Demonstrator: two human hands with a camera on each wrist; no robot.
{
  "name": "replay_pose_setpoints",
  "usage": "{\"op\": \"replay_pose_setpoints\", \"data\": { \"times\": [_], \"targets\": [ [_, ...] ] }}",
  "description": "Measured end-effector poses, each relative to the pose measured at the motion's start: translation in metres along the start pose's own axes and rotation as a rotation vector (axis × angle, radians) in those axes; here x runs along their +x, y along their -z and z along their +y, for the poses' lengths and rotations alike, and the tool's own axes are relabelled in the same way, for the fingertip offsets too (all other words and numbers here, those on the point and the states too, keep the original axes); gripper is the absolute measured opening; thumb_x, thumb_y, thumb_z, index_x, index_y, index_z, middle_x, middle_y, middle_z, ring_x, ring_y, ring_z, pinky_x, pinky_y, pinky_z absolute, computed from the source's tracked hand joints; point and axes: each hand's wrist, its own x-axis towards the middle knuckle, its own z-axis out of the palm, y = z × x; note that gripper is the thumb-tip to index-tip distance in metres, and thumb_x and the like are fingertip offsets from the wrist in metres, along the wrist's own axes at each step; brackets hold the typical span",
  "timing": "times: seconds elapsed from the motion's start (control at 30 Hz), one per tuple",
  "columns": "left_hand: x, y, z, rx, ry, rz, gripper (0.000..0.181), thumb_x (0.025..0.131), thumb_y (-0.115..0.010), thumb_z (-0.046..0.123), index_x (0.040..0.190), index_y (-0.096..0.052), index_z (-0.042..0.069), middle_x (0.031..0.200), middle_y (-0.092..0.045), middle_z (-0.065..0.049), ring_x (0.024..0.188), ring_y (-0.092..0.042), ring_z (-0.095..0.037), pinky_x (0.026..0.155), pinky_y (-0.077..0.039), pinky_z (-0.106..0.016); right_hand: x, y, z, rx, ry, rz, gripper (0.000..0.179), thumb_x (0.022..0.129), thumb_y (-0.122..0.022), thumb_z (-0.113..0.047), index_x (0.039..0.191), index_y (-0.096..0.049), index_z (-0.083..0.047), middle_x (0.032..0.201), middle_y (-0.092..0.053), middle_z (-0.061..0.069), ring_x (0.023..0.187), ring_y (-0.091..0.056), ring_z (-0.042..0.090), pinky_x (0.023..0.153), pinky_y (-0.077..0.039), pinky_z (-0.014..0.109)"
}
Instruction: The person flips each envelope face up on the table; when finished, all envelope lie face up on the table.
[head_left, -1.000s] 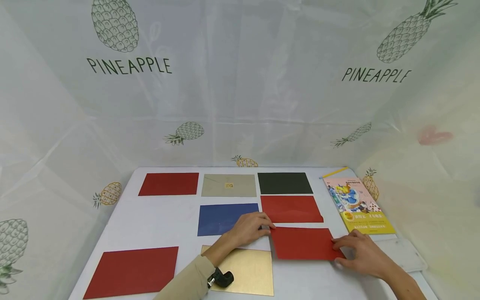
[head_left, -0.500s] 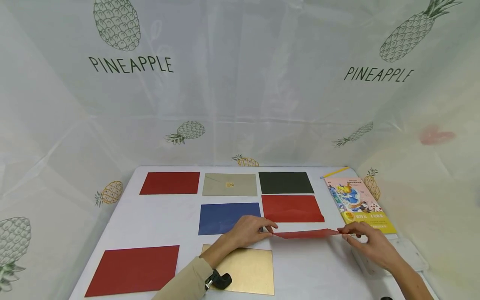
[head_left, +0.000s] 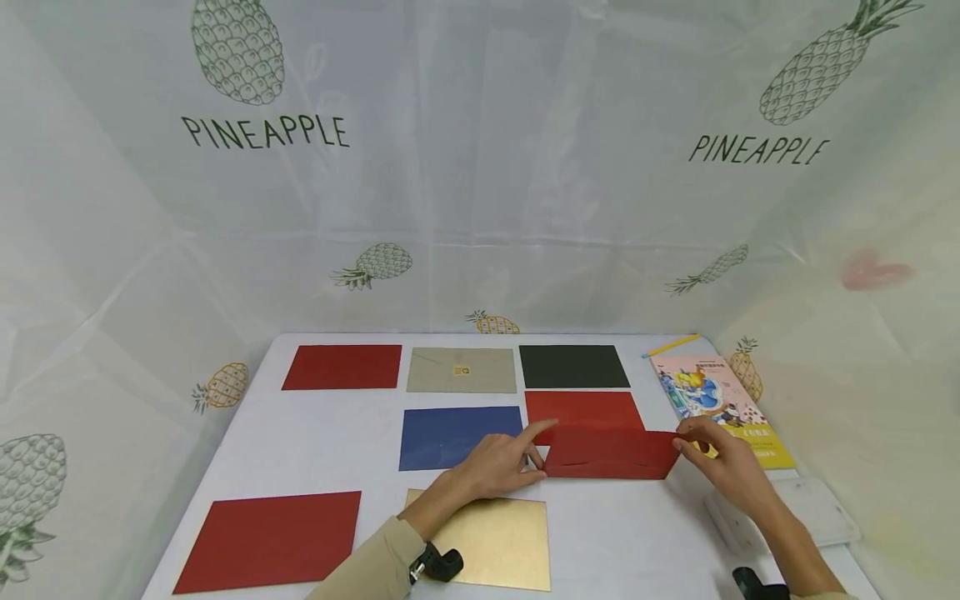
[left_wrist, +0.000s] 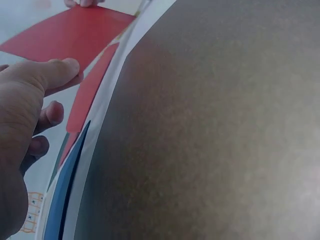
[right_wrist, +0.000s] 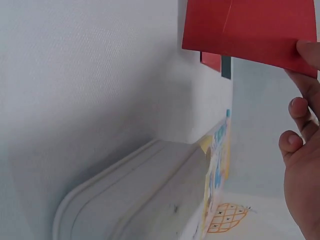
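A red paper sheet [head_left: 611,454] with faint creases is held raised and tilted, its far edge overlapping another red sheet [head_left: 585,407] in the head view. My right hand [head_left: 723,467] pinches its upper right corner between thumb and fingers, as the right wrist view also shows. At the left edge my left hand [head_left: 495,461] holds the sheet with thumb and index finger, the index stretched towards the upper left corner. Part of that grip is hidden. Beneath my left forearm lies a gold sheet [head_left: 502,546]; a blue sheet [head_left: 450,433] lies just beyond the hand.
Dark green [head_left: 575,367], grey [head_left: 442,371] and dark red sheets [head_left: 341,367] line the back of the white table [head_left: 315,442]. Another dark red sheet [head_left: 273,542] lies front left. A picture book [head_left: 720,408], a pencil [head_left: 671,346] and a whitish flat case [head_left: 810,508] stand right.
The red sheet was lowered flat, then turned nearly edge-on, and now its broad face shows, tilted up. My right hand has moved up with its corner; my left index finger has straightened.
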Motion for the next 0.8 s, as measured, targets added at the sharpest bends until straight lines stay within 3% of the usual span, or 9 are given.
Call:
{"op": "replay_pose_setpoints", "data": {
  "times": [0.17,0.37,0.5,0.67,0.8],
  "targets": [
    [-0.003,-0.002,-0.004,-0.024,0.007,0.004,0.093,0.090,-0.077,0.027,0.161,-0.018,0.024,0.090,-0.074,0.018,0.053,-0.045,0.014,0.055,-0.037,-0.011,0.006,-0.006,0.000,0.014,-0.038,-0.030,0.017,0.095,-0.071,-0.024,0.111,-0.065,-0.022,0.099,-0.070,-0.003,0.087,-0.053,0.005,0.067,-0.046,0.019],
    [-0.011,0.000,-0.010,-0.017,0.019,0.023,0.087,0.089,-0.077,0.029,0.159,-0.025,0.026,0.091,-0.072,0.021,0.056,-0.046,0.014,0.056,-0.037,-0.012,0.014,-0.013,-0.007,0.023,-0.031,-0.027,0.017,0.095,-0.072,-0.027,0.111,-0.066,-0.023,0.095,-0.069,-0.001,0.086,-0.049,0.015,0.060,-0.045,0.022],
    [-0.019,0.004,-0.014,-0.107,0.066,0.035,0.090,0.090,-0.076,0.028,0.160,-0.020,0.030,0.089,-0.070,0.023,0.057,-0.050,0.012,0.058,-0.041,-0.014,0.018,-0.019,-0.012,0.015,-0.027,-0.031,0.021,0.095,-0.072,-0.027,0.113,-0.067,-0.020,0.094,-0.069,-0.002,0.089,-0.049,0.019,0.063,-0.044,0.022],
    [-0.035,0.019,-0.022,-0.230,0.118,0.068,0.086,0.093,-0.073,0.027,0.161,-0.020,0.029,0.086,-0.068,0.023,0.060,-0.055,0.006,0.058,-0.046,-0.018,0.024,-0.032,-0.029,0.064,-0.017,-0.048,0.027,0.095,-0.072,-0.027,0.118,-0.067,-0.016,0.098,-0.066,0.000,0.093,-0.049,0.024,0.064,-0.046,0.022],
    [-0.058,0.039,-0.033,-0.255,0.126,0.153,0.082,0.094,-0.070,0.024,0.161,-0.022,0.024,0.083,-0.067,0.021,0.062,-0.056,0.003,0.059,-0.046,-0.020,0.032,-0.046,-0.056,0.126,0.015,-0.064,0.025,0.094,-0.073,-0.026,0.117,-0.066,-0.021,0.099,-0.066,-0.002,0.091,-0.055,0.022,0.066,-0.052,0.022]
  ]
}}
